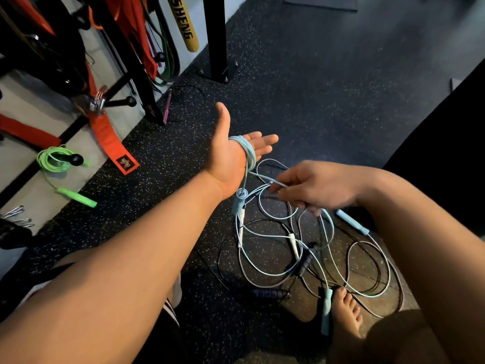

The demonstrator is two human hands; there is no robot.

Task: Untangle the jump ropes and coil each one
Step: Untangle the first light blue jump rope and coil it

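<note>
Several loops of slim blue rope (248,151) circle the flat left hand (227,156).

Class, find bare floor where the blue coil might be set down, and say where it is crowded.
Free: speckled floor beyond the left hand, right of the rack post; also between the green rope and left forearm. Crowded: the rope tangle between right hand and foot.

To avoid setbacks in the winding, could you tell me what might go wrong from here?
The light blue rope pinched by the right grip runs into a floor tangle crossed by a black rope; pulling may tighten knots. The coil sits round the open left grip and could slip off the fingers. A blue handle beside the bare foot might snag.
</note>
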